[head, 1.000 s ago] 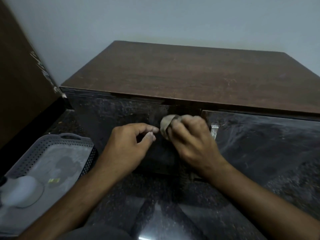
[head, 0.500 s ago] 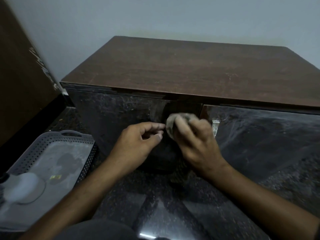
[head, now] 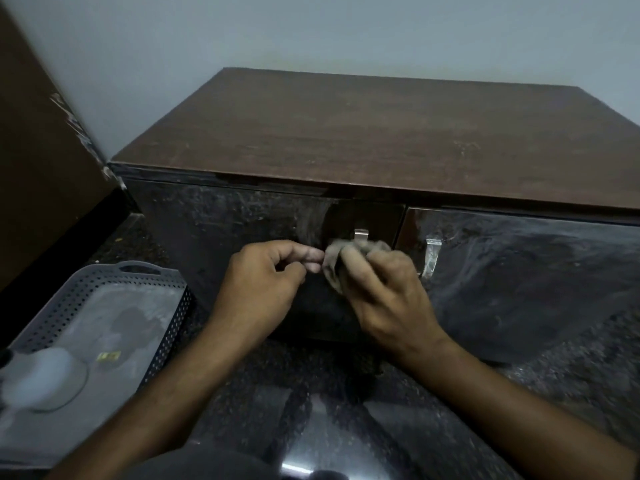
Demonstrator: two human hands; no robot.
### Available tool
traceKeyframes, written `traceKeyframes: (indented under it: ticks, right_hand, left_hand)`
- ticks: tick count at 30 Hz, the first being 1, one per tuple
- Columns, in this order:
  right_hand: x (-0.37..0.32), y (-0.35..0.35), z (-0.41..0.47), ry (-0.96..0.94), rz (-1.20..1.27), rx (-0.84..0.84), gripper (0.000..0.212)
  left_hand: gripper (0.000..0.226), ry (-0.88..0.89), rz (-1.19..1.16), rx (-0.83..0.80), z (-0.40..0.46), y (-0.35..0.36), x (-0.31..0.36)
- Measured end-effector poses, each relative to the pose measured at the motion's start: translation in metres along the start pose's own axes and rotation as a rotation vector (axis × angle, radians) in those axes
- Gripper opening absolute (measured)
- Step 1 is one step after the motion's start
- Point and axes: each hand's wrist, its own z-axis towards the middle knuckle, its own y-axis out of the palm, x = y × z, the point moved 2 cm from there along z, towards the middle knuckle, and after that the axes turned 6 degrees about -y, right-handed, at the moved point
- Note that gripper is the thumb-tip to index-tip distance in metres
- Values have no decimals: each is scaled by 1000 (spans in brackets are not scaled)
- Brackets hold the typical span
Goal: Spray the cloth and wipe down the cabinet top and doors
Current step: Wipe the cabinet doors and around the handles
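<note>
Dark speckled floor [head: 346, 410] under cabinet [head: 363, 143] and perforated grey basket [head: 166, 327].

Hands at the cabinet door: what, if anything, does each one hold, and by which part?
The right hand holds a bunched cloth, its fingers wrapped over the wad. The left hand pinches the cloth's left edge with its fingertips.

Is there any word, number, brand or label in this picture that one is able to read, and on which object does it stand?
No text is readable.
Small yellow sticker inside the grey perforated tray: too small and blurred to read.
White scuffs on the brown panel at left: only marks, no letters.
Cabinet top, doors, handles and cloth: no writing visible.
</note>
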Motion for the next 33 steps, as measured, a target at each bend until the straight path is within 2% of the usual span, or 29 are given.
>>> traceKeyframes:
  ticks: [1,2,4,6,10,15,19,24,28,33]
  right_hand:
    - [2,-1,7,45,3,27,27]
    - [0,-2,12,12,-66,49,24]
    - [-8,1,9,-167,-180,26,22]
    - [-12,-2,6,-257,-240,-24,22]
    - [-9,-7,10,-127,-284,-5,32]
    - [-17,-2,-2,-304,-352,-144,30]
    - [-9,-6,10,-120,-379,-25,39]
    - [-17,-1,-4,-276,-386,-107,30]
    - [-12,-7,4,-138,-410,-24,33]
    - [-12,-5,-6,-206,-285,-104,31]
  left_hand:
    - [39,-6,1,23,0,-1,0]
    - [39,-7,4,42,0,-3,1]
    - [38,0,0,69,-1,-5,3]
    - [37,-9,-11,69,-2,-6,4]
    - [36,-16,14,32,-3,-3,5]
    - [36,-16,12,44,-5,-4,7]
    - [37,-11,17,51,-5,-4,8]
    - [24,3,24,56,-6,-8,7]
    - [28,24,1,29,-5,-5,8]
    - [38,34,44,-92,-6,1,5]
